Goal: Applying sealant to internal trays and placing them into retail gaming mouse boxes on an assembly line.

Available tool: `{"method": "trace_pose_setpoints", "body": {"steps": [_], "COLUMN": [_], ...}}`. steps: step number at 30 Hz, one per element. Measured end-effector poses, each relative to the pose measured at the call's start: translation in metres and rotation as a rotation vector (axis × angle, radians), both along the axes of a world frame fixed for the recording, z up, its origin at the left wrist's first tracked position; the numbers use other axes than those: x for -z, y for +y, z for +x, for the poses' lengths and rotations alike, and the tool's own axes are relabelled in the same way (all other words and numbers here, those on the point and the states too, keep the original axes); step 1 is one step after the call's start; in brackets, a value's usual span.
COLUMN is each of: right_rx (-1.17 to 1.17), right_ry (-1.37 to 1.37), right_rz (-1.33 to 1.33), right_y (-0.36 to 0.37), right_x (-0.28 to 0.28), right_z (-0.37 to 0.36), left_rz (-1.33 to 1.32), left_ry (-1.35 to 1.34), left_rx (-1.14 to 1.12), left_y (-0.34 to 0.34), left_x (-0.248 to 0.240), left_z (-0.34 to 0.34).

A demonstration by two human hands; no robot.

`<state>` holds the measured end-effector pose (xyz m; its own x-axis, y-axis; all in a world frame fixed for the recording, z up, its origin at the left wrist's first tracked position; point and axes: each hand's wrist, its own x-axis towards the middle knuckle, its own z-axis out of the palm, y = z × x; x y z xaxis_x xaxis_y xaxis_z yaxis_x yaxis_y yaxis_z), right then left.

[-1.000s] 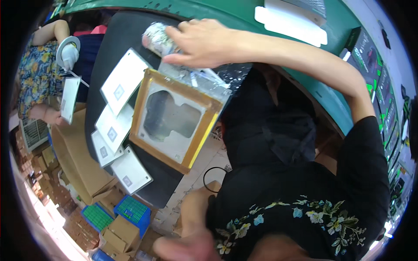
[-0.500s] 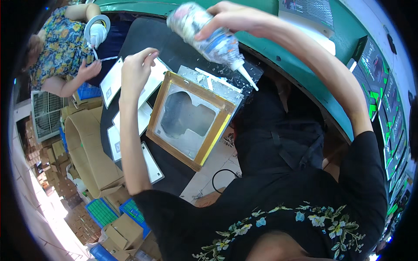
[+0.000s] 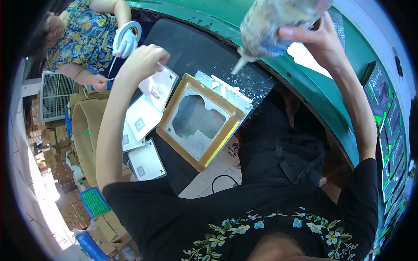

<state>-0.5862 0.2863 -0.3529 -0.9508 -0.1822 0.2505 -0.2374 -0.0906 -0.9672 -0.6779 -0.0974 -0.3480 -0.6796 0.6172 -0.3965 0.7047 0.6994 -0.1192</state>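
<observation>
My right hand (image 3: pixel 320 43) grips a bulky, smeared squeeze bottle (image 3: pixel 272 32). It is held raised and tilted, its white nozzle (image 3: pixel 238 66) pointing down over the black table (image 3: pixel 196 41). Below lies a brown-edged rectangular frame (image 3: pixel 201 122) with a cut-out shape in its middle. White residue covers a flat strip (image 3: pixel 230 89) along its far side. My left hand (image 3: pixel 146 61) is raised with fingers curled together, at the corner of a white panel (image 3: pixel 161 85). Whether they pinch the panel is hidden. More white panels (image 3: pixel 146 161) with small square marks lie left of the frame.
A person in a flowered top (image 3: pixel 87 32) sits at the far left, holding a white roll (image 3: pixel 127 39). Cardboard boxes (image 3: pixel 109 228) and a green-and-blue crate (image 3: pixel 93 202) stand lower left. A green table edge (image 3: pixel 209 17) curves behind; dark printed boxes (image 3: pixel 379 87) line the right.
My right hand has swung the bottle up and to the right; its nozzle now points down-left instead of down-right. My left forearm has shifted left, uncovering more of the white panels.
</observation>
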Motion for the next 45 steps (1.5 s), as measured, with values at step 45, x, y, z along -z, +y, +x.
{"method": "trace_pose_setpoints", "body": {"steps": [45], "right_rx": [-0.458], "right_ry": [-0.155], "right_rz": [-0.084], "right_y": [-0.14], "right_x": [0.019], "right_z": [-0.034], "left_rz": [1.665], "left_ry": [-0.203], "left_rx": [-1.674], "left_y": [0.013], "left_x": [0.055], "left_z": [0.262]}}
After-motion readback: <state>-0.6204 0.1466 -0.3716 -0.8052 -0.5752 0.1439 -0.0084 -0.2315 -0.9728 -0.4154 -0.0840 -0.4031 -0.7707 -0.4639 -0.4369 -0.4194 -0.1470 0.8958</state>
